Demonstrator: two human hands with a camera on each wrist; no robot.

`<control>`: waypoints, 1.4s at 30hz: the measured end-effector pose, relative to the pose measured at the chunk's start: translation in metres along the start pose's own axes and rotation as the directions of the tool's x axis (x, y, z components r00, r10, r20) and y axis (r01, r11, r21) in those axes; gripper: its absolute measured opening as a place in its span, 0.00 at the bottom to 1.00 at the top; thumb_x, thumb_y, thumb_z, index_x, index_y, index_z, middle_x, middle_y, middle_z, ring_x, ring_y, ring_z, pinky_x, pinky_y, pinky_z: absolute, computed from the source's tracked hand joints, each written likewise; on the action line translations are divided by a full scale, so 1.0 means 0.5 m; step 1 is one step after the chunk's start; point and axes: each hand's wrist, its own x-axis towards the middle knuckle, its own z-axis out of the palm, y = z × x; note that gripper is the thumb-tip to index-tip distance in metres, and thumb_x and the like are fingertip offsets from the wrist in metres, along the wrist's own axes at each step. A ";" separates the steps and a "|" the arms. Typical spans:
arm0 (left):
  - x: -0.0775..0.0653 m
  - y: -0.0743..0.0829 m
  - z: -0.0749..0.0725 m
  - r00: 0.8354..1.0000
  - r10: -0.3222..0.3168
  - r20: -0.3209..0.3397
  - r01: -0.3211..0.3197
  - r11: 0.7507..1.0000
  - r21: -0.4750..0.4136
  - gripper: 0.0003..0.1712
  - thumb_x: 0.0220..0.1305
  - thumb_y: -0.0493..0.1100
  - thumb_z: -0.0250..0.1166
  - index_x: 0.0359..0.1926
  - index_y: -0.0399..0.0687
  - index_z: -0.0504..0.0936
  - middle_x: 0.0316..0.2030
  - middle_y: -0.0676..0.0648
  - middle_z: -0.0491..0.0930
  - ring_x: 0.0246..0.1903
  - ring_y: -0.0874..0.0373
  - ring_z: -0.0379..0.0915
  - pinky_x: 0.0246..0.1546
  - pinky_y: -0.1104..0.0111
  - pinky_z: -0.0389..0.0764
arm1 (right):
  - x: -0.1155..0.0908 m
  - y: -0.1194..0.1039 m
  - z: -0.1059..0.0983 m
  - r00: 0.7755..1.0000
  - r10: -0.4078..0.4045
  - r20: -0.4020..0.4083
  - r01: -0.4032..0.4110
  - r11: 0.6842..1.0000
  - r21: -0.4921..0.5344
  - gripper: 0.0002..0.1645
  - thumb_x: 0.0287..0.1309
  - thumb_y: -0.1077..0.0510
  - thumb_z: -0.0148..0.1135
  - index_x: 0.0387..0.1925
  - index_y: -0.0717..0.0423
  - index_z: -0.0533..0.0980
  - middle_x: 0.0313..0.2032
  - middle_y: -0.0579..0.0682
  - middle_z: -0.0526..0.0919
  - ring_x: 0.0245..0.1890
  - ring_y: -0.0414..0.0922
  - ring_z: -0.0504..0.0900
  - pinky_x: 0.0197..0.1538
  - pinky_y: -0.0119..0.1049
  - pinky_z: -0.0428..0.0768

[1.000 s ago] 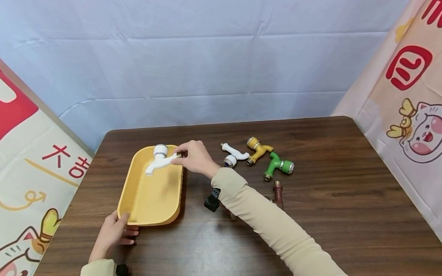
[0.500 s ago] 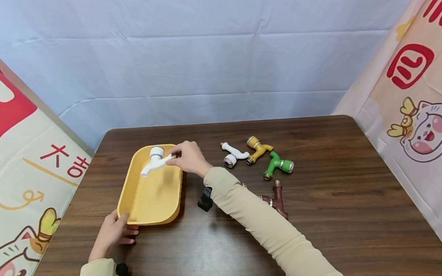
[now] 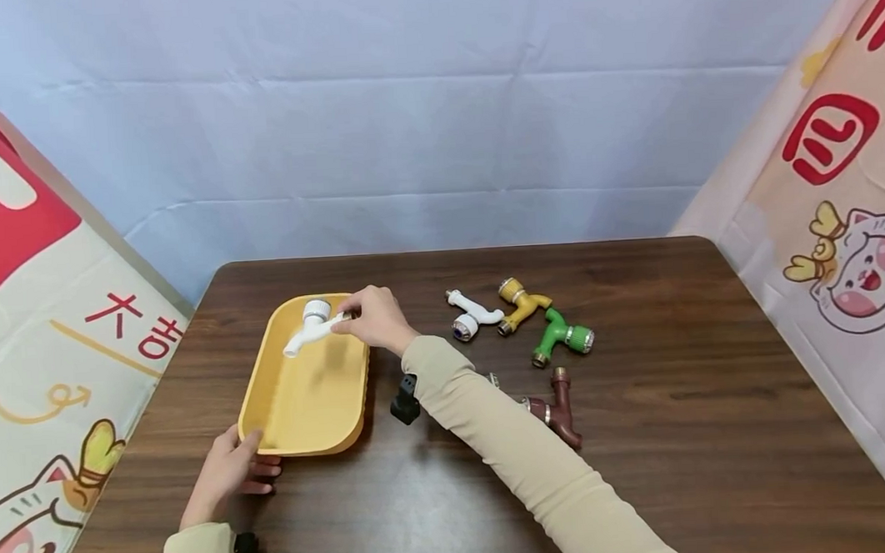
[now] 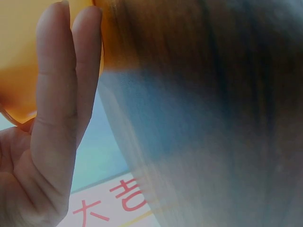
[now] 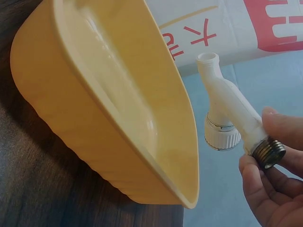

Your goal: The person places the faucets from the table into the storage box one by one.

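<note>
My right hand pinches a white faucet by its threaded inlet end, holding it above the far part of a yellow plastic basin. In the right wrist view the faucet's brass thread shows between thumb and fingers, and its ribbed knob hangs beside the spout. At the basin's near left corner my left hand grips the rim, thumb on top and the other fingers outside below it. The left wrist view shows two of those fingers extended against the basin wall.
Right of the basin lie another white faucet, a yellow one and a green one. A brown faucet lies nearer, partly hidden by the right sleeve. Wooden tabletop extends right.
The right hand has moved a little to the left with the white faucet, farther over the basin. More of the brown faucet shows past the sleeve. The left hand keeps its place.
</note>
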 end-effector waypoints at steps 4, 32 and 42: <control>-0.001 -0.001 0.003 1.000 0.001 0.001 -0.001 1.000 -0.001 0.25 0.72 0.44 0.40 0.60 0.29 0.52 0.27 0.41 0.79 0.26 0.50 0.79 0.24 0.57 0.81 | 0.003 0.002 0.004 1.000 0.013 -0.004 -0.013 1.000 -0.012 0.10 0.49 0.54 0.68 0.33 0.54 0.83 0.20 0.43 0.77 0.19 0.39 0.66 0.21 0.26 0.62; -0.004 -0.002 -0.001 1.000 -0.003 -0.004 0.003 1.000 -0.002 0.25 0.72 0.46 0.40 0.60 0.30 0.52 0.27 0.41 0.79 0.26 0.50 0.78 0.23 0.57 0.81 | 0.029 0.005 0.054 0.992 0.123 -0.028 -0.122 0.992 0.024 0.13 0.48 0.53 0.69 0.36 0.55 0.83 0.30 0.46 0.82 0.25 0.38 0.73 0.25 0.26 0.70; -0.005 -0.003 0.000 1.000 -0.013 0.003 0.013 1.000 -0.005 0.26 0.72 0.45 0.40 0.60 0.28 0.51 0.28 0.40 0.79 0.26 0.50 0.79 0.23 0.56 0.81 | 0.029 0.002 0.068 0.988 0.152 -0.036 -0.152 0.988 0.007 0.11 0.47 0.54 0.69 0.34 0.54 0.84 0.27 0.44 0.82 0.25 0.38 0.73 0.26 0.26 0.70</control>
